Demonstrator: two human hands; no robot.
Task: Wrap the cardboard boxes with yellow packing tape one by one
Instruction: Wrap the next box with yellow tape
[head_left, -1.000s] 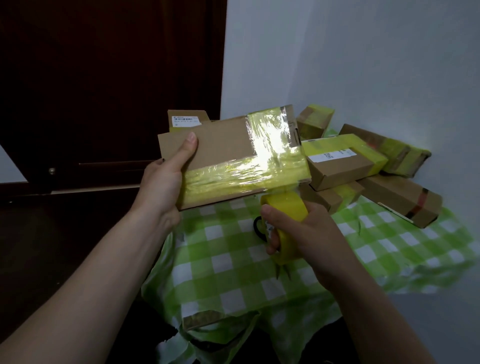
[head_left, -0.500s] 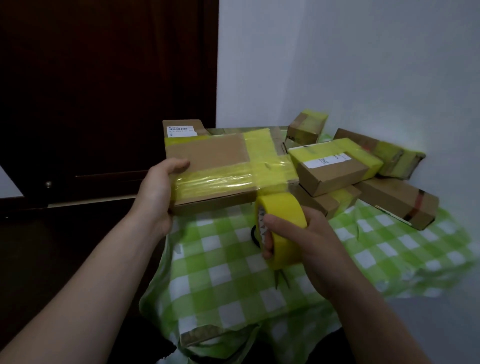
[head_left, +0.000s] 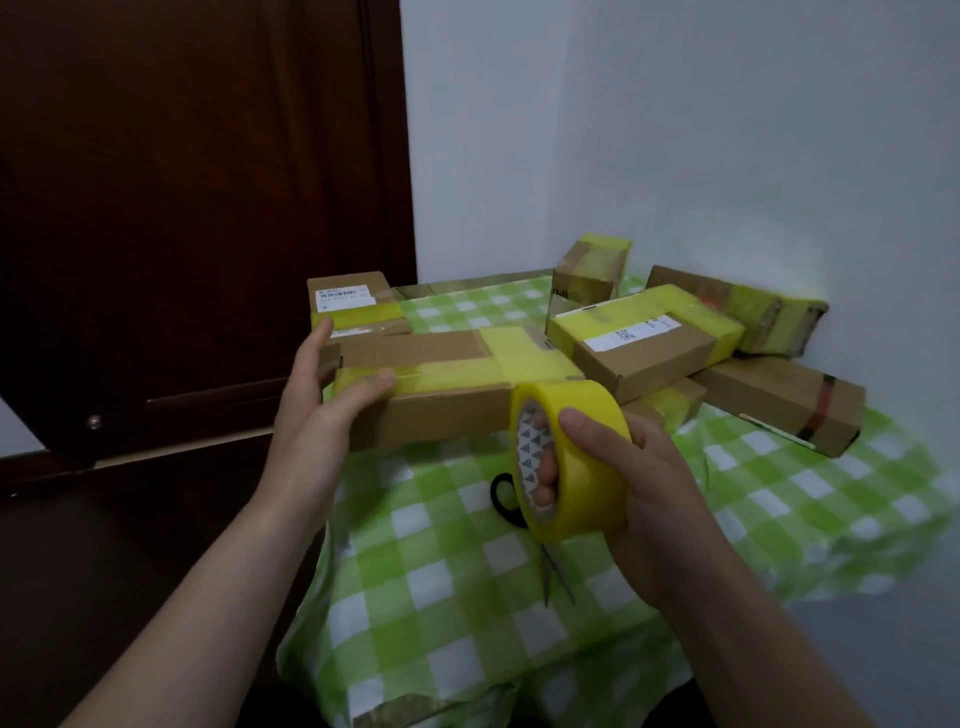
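A flat cardboard box (head_left: 441, 410) with crossing bands of yellow tape lies level above the table. My left hand (head_left: 317, 415) holds its left end, thumb on the top face and fingers behind the edge. At the box's right front corner my right hand (head_left: 618, 467) grips the yellow tape roll (head_left: 566, 457), fingers through its core and thumb over the rim. The roll touches the box's front side.
Several taped boxes are piled at the back right (head_left: 644, 343), and one labelled box (head_left: 353, 301) stands at the back left. Black-handled scissors (head_left: 506, 499) lie on the green checked tablecloth (head_left: 779, 499) under the roll. A dark wooden door (head_left: 197, 208) rises on the left; white walls close the corner.
The box has tipped from upright-facing to lying flat and lower. The roll came round from beneath the box to its front right corner. My left thumb now rests on the top.
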